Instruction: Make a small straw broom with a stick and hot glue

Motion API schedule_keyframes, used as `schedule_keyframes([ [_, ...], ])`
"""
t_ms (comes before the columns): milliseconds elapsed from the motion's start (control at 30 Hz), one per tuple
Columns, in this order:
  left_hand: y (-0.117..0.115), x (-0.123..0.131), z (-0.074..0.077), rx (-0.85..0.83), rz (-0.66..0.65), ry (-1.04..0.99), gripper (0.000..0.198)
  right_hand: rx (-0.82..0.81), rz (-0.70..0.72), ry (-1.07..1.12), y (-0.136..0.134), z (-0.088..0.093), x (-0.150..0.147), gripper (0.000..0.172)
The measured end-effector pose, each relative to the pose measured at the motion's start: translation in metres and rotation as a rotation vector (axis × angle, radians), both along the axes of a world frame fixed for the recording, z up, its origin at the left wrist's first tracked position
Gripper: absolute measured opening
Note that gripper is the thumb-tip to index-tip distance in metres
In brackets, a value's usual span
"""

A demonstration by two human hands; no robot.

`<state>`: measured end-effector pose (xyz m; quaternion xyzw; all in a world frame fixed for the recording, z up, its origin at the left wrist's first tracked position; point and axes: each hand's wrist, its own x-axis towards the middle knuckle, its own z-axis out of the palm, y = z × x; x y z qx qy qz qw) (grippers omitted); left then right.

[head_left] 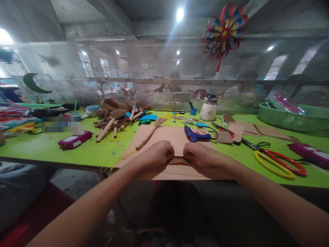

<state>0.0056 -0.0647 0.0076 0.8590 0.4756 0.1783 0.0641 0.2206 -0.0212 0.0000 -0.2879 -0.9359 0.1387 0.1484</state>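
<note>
Both hands meet low over a large brown paper sheet (144,164) at the table's front edge. Between them stretches a narrow piece of brown paper (178,157), pinched at its left end by my left hand (161,151) and at its right end by my right hand (196,153). The fingers of both hands are curled closed; the fingertips are partly hidden. Just beyond my right hand lies a blue glue gun (196,134) on the sheet. Left of my left hand rests a rolled paper tube with a fringed end (151,134), yellow strands at its lower end.
Large scissors (280,164) with red and yellow handles lie at the right. A green basket (282,118) and a white bottle (208,109) stand behind. Fringed paper rolls (110,125) are heaped at back left, near a purple tissue pack (75,139).
</note>
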Motion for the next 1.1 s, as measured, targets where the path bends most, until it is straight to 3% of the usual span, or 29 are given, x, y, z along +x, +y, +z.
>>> schedule_keyframes([
  [467,-0.004,-0.004,-0.001,0.064,0.0,0.068,0.02,0.214,0.016,-0.047,-0.003,-0.008,0.009,0.01],
  [700,-0.008,-0.003,0.0,0.135,-0.014,0.124,0.023,0.459,0.036,-0.114,-0.015,-0.01,0.003,0.009],
  [1100,-0.012,0.0,-0.003,0.242,-0.062,0.238,0.018,0.561,0.058,-0.157,-0.014,-0.015,0.005,0.01],
])
